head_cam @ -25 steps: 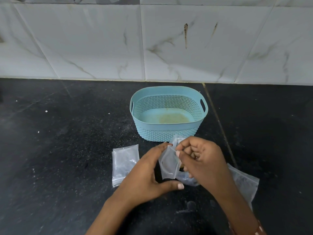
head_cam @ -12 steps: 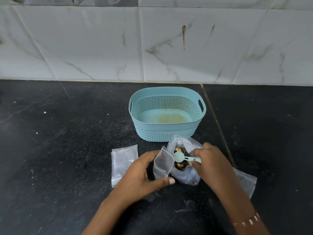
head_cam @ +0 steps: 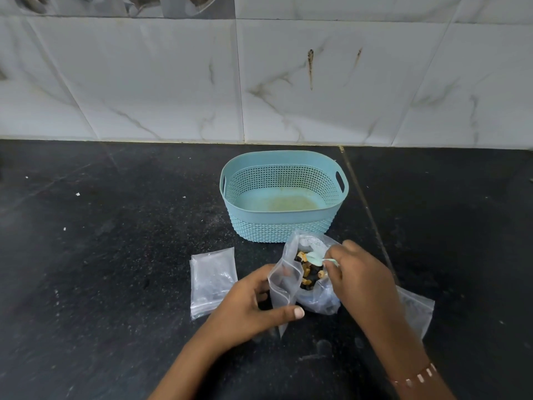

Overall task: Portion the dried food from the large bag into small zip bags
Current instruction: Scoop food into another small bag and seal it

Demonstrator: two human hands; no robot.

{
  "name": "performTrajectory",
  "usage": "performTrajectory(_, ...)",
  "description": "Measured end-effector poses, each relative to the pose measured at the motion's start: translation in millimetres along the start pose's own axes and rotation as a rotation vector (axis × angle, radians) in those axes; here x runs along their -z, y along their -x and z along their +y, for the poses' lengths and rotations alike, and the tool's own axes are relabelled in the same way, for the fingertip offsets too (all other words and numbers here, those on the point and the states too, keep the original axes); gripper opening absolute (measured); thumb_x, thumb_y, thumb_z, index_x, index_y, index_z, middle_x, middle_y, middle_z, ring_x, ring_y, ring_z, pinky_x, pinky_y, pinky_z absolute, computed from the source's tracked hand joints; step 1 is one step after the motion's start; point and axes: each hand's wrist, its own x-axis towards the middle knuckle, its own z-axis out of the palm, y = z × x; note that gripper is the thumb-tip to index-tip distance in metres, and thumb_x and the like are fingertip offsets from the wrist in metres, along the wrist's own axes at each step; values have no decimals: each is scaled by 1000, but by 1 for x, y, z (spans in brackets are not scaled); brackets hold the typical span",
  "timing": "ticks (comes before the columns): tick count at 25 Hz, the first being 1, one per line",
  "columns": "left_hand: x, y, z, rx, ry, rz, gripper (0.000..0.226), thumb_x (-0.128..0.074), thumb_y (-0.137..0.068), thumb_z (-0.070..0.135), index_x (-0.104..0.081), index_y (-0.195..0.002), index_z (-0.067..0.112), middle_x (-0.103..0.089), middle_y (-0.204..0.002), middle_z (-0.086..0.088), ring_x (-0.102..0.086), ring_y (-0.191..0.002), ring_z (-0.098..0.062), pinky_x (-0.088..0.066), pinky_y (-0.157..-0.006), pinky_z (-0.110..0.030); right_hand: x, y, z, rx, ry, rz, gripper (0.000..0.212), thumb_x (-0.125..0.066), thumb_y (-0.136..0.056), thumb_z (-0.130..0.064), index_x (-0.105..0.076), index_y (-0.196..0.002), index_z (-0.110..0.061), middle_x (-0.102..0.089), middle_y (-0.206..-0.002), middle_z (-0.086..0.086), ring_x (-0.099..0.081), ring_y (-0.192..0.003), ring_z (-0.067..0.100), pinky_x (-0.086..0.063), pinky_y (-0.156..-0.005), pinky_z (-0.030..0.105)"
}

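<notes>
Fingers of your left hand (head_cam: 248,307) curl around a small zip bag (head_cam: 284,290), holding it upright beside the large bag (head_cam: 317,295) of dried food (head_cam: 308,272). Your right hand (head_cam: 360,278) pinches a pale blue scoop (head_cam: 315,258) over that food. Spare zip bags (head_cam: 212,281) lie left on the black counter (head_cam: 115,255), a blue basket (head_cam: 284,194) behind.

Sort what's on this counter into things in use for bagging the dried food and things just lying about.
In use: large bag of dried food; small zip bag held by left hand; spoon in right hand.

Lying about: stack of zip bags; flat bag; blue basket.
</notes>
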Motion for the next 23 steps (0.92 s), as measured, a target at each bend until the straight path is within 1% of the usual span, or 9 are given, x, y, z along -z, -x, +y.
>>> performTrajectory(4,-3,1,4,23,92,-23,44,-77,-66,30,-62,-107,34,-70,-108,6,-66,-101,-10,-51,-82,-25,-5,-2,-7,110,127,-2,32,-84,-49,0,-55,-56,-12,-49,-53,1,-43,-42,14,-23,-40,17)
performTrajectory(8,-11,1,6,48,169,-19,42,-77,-66,28,-65,-105,24,-71,-107,0,-68,-97,-15,-50,-80,-24,-18,-2,-5,120,103,-124,36,-88,-40,-4,-56,-53,-12,-49,-51,1,-46,-40,15,-20,-39,16)
performTrajectory(11,-16,0,9,69,236,4,38,-78,-67,19,-66,-103,26,-72,-107,3,-68,-99,-15,-52,-81,-22,-13,-6,-1,88,50,-141,23,-83,-56,-6,-60,-59,-11,-54,-59,2,-51,-47,17,-12,-41,13)
performTrajectory(13,-17,0,12,83,264,-2,35,-76,-72,9,-65,-101,25,-73,-104,7,-69,-96,-12,-51,-78,-19,-9,-12,4,69,32,-102,7,-72,-74,-9,-65,-71,-9,-60,-74,5,-56,-61,21,-21,-44,20)
performTrajectory(14,-16,1,14,91,275,-8,34,-74,-74,5,-64,-100,25,-74,-100,9,-69,-93,-9,-51,-75,-17,-7,-13,4,81,25,-100,10,-74,-71,-8,-65,-68,-8,-61,-72,6,-55,-59,20,-21,-43,20)
performTrajectory(17,-15,1,17,117,340,-18,32,-70,-69,12,-61,-98,22,-75,-91,11,-70,-84,-8,-53,-69,-17,-10,-12,-2,124,92,-141,39,-88,-34,-4,-54,-50,-12,-49,-50,0,-43,-40,13,-6,-42,12)
performTrajectory(19,-15,1,18,120,375,-29,36,-69,-65,17,-63,-100,21,-75,-92,7,-70,-85,-10,-54,-71,-20,-14,-15,-6,174,126,-115,43,-89,-27,-7,-53,-49,-13,-37,-49,-2,-37,-38,12,3,-46,9)
performTrajectory(21,-16,2,19,106,386,-29,36,-69,-66,17,-64,-101,18,-74,-96,6,-70,-89,-11,-53,-74,-20,-8,-14,-5,152,109,-157,26,-85,-51,-12,-62,-63,-12,-34,-62,-5,-35,-52,11,-2,-45,10)
performTrajectory(23,-17,1,18,99,398,-20,35,-69,-66,16,-64,-100,17,-74,-96,7,-69,-90,-9,-52,-75,-18,-8,-17,8,138,51,-188,9,-61,-84,-18,-65,-90,-13,-39,-78,-5,-40,-69,12,-15,-46,13)
